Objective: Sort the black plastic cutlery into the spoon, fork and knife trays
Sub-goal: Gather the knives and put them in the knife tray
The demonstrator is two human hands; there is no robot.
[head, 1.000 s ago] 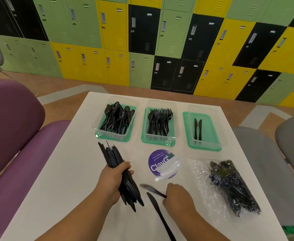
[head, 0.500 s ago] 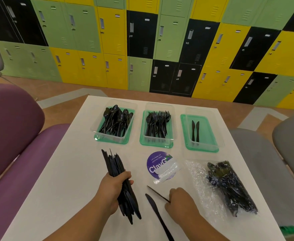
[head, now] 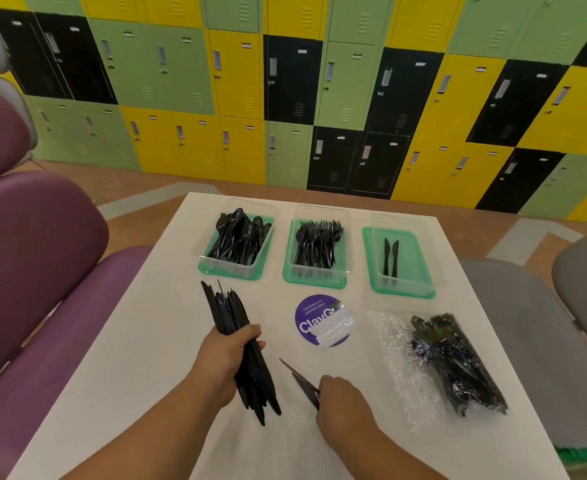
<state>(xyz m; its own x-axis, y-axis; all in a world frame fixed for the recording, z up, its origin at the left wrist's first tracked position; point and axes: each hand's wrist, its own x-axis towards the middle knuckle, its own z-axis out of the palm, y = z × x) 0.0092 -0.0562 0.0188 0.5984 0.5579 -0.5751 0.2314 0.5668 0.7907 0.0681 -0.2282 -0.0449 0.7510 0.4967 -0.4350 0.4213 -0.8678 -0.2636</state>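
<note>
White table (head: 139, 341), knife-gathering step: my left hand (head: 222, 362) curls round a knife bundle (head: 228, 315), my right hand (head: 344, 400) pinches a loose knife (head: 299, 377) beside it; next move, I judge, needs both carried to the far-right knife tray (head: 403, 293).

Across the top of the frame I face a wall of metal lockers (head: 285, 81) in green, yellow and black, evenly lit. Below it runs a brown floor (head: 139, 226) with grey bands. A purple padded bench (head: 25, 254) fills the left edge and a grey padded seat (head: 527, 323) the right, with a white table (head: 129, 341) at bottom centre.
</note>
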